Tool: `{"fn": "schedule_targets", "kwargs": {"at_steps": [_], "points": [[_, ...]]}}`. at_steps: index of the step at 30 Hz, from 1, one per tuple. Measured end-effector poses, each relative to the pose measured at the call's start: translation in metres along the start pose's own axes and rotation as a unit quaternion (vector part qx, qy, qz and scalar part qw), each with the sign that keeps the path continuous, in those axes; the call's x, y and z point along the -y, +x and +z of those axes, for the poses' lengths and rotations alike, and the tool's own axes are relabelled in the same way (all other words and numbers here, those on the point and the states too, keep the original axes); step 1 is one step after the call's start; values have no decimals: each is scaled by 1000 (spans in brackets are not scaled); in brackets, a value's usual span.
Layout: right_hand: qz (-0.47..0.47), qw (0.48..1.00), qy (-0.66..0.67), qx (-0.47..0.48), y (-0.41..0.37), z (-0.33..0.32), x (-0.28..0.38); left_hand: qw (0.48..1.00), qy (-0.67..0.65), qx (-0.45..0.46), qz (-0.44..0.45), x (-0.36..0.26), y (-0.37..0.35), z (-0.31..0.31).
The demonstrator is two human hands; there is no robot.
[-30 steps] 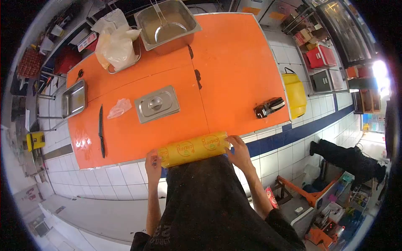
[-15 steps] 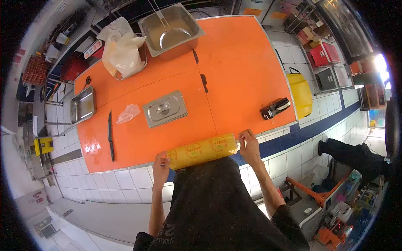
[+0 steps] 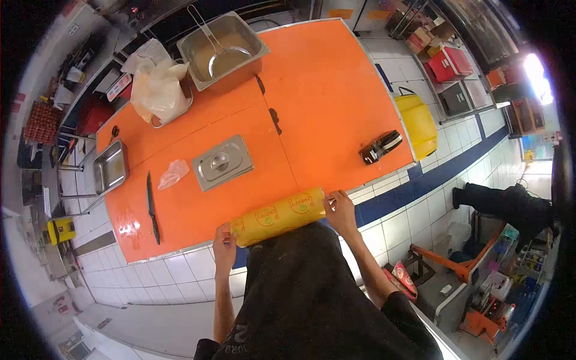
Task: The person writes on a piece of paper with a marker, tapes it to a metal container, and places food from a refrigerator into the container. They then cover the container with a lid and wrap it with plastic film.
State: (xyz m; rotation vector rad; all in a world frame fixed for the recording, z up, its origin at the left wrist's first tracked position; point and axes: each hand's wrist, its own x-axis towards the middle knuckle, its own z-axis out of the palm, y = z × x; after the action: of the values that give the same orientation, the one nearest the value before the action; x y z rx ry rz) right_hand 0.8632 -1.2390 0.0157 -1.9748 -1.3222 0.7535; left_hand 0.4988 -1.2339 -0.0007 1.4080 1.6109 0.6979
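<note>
A large yellow roll of cling film [image 3: 277, 216] with red and green print lies across the near edge of the orange table, close against the dark clothing on my body. My left hand [image 3: 225, 247] grips its left end, fingers closed around the rim. At the opposite end, my right hand [image 3: 340, 213] pinches the roll's edge with thumb and fingers. Just beyond the roll, a steel lid [image 3: 223, 162] with a round knob rests flat on the table. Left of that lid are a crumpled clear plastic piece [image 3: 173, 174] and a knife [image 3: 152, 207] with a dark handle.
The orange table [image 3: 324, 90] also carries a deep steel pan [image 3: 252, 63] with a strainer, a filled plastic bag [image 3: 157, 90], a small steel tray [image 3: 111, 168], scissors [image 3: 114, 132] and a black device [image 3: 381, 147]. A yellow bin [image 3: 418, 126] stands beyond the right edge. Another person's dark-clothed legs [image 3: 504, 204] show at right.
The whole view has shifted and turned slightly, so the table's contents appear farther left. Both hands keep hold of the roll's ends, and the roll rests in much the same place.
</note>
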Motion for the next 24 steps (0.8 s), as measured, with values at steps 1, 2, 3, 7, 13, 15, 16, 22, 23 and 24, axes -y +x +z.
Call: {"fn": "schedule_targets", "kwargs": {"at_steps": [1,2,3,7,13,15,16,22,23,24], "points": [[2,1000,-8,-1,1,1,0,1000,0,-2,0,3,0,0],[2,1000,-7,1,0,2,-1,1000,4,0,3,7,1,0],[2,1000,-17,3,1,3,-1,1000,7,0,6,11,-1,0],[-54,998,33,25,6,3,3,1000,20,-3,10,10,-1,-1],[-93,992,86,16,3,-3,10,996,24,31,-85,-21,-11,-6],[-63,995,59,40,5,4,7,989,148,6,-5,-22,-15,-9],[-34,997,26,67,7,5,8,962,262,-20,73,-28,-15,-10],[-173,984,28,10,49,32,15,943,257,143,158,-79,27,48],[-177,984,29,10,54,33,19,936,244,164,195,-85,36,71],[-163,986,18,27,58,32,22,927,229,184,234,-88,44,92]]}}
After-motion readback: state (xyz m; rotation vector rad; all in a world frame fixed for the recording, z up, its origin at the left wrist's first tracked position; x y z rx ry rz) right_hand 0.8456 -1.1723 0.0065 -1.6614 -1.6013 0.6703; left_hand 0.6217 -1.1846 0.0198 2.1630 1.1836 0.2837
